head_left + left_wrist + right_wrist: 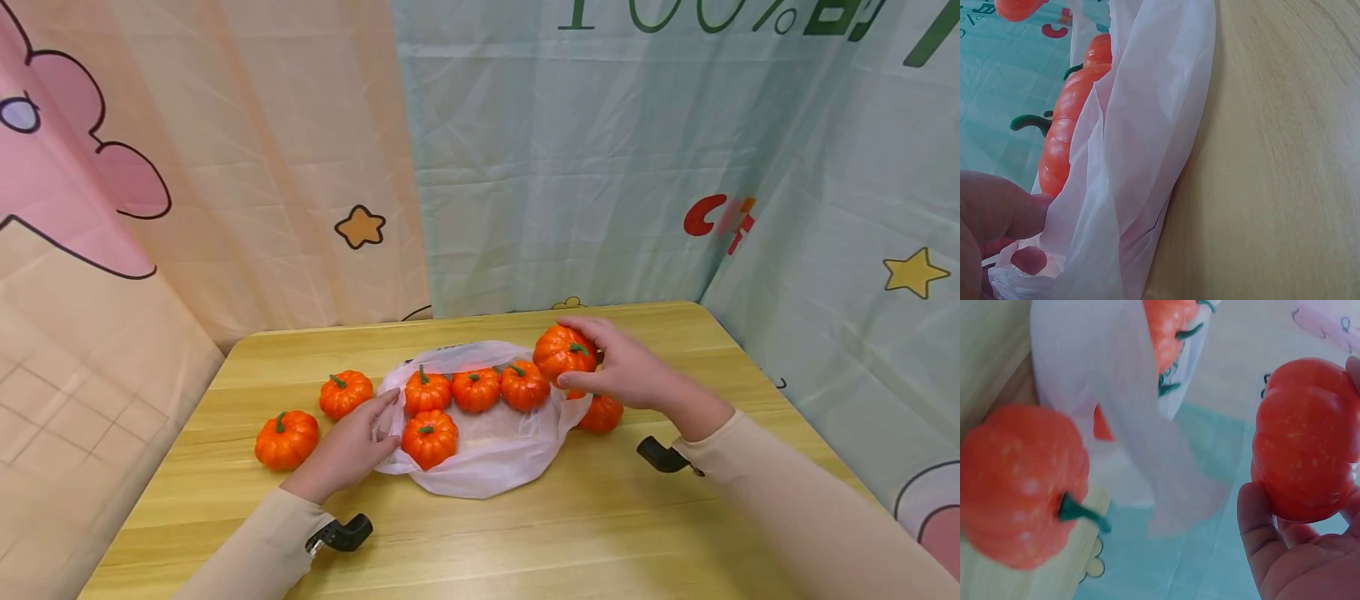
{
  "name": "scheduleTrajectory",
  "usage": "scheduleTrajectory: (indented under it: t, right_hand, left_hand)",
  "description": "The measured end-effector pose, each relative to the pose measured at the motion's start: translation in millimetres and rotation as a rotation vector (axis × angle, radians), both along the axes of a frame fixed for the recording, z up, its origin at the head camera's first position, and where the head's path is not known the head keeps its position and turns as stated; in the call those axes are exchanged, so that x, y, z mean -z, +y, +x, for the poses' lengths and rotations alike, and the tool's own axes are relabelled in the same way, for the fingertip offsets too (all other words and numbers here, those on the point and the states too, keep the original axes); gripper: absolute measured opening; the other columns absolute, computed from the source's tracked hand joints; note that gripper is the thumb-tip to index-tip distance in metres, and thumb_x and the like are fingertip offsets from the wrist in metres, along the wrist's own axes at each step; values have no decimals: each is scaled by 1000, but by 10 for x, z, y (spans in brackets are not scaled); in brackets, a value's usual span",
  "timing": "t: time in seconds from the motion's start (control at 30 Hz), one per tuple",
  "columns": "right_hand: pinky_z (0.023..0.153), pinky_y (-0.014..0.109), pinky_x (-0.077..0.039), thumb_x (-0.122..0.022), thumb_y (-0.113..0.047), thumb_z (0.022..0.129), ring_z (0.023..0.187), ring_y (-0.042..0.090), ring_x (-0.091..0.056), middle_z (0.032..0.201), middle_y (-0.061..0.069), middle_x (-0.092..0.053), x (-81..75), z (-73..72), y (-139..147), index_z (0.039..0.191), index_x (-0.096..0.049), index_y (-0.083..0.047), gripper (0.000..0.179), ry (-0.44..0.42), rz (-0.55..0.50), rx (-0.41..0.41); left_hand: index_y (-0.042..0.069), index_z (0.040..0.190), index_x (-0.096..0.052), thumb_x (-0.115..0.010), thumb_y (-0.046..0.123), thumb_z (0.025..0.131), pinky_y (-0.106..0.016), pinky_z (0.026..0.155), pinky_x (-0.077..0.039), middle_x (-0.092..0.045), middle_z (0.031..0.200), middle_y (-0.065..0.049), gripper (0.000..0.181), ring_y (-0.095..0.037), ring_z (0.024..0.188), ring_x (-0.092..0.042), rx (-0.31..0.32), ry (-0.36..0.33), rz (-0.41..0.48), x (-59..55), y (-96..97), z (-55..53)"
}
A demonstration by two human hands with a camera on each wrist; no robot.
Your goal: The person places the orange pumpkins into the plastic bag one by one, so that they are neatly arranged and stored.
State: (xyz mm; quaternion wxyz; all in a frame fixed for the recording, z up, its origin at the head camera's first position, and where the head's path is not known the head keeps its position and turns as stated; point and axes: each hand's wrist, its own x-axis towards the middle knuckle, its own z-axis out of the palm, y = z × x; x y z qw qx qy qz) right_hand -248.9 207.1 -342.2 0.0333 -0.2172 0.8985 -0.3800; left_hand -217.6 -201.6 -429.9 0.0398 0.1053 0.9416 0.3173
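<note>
A white plastic bag (pixel 487 471) lies spread on the table with its mouth open and several small orange pumpkins (pixel 476 389) inside. At its left rim, my left hand (pixel 352 450) pinches the thin plastic between thumb and fingers; the left wrist view shows the bunched bag edge (pixel 1016 278) there. My right hand (pixel 633 371) grips another pumpkin (pixel 561 354) from its right side, raised over the bag's right rim. Under that hand, a pumpkin (pixel 602 414) rests on the table just outside the bag, partly hidden in the head view but plain in the right wrist view.
Two more pumpkins, a nearer one (pixel 287 440) and a farther one (pixel 346 394), sit left of the bag on the wooden table (pixel 480 550). Printed curtains (pixel 525 167) hang behind the table and along both sides.
</note>
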Motion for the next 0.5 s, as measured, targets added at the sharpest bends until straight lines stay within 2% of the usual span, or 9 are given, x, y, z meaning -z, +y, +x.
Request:
scheduleTrajectory:
  t: [0.27,0.37,0.5]
  right_hand:
    - [103,51,-57,-83,-29,90,127,38,-56,148,21,-47,30,-18,-332,163,-41,-18,85,-7,45,-30]
    - [105,52,-56,-83,-29,90,131,39,-54,152,22,-45,62,-20,-432,164,-38,-18,88,-15,41,-45]
    - [111,53,-51,-84,-27,90,137,38,-52,157,19,-45,126,-26,-557,164,-35,-12,90,-38,15,-64]
  left_hand:
    - [10,162,-41,-73,20,97,-51,106,-54,-47,162,-19,74,-29,121,-59,0,-1,0,-11,1,10]
    - [10,162,-41,-73,20,97,-47,103,-55,-47,162,-19,73,-27,116,-59,1,-2,0,-17,1,12]
    - [9,162,-41,-74,19,96,-33,80,-54,-47,162,-20,74,-22,89,-56,0,-14,7,-21,3,7]
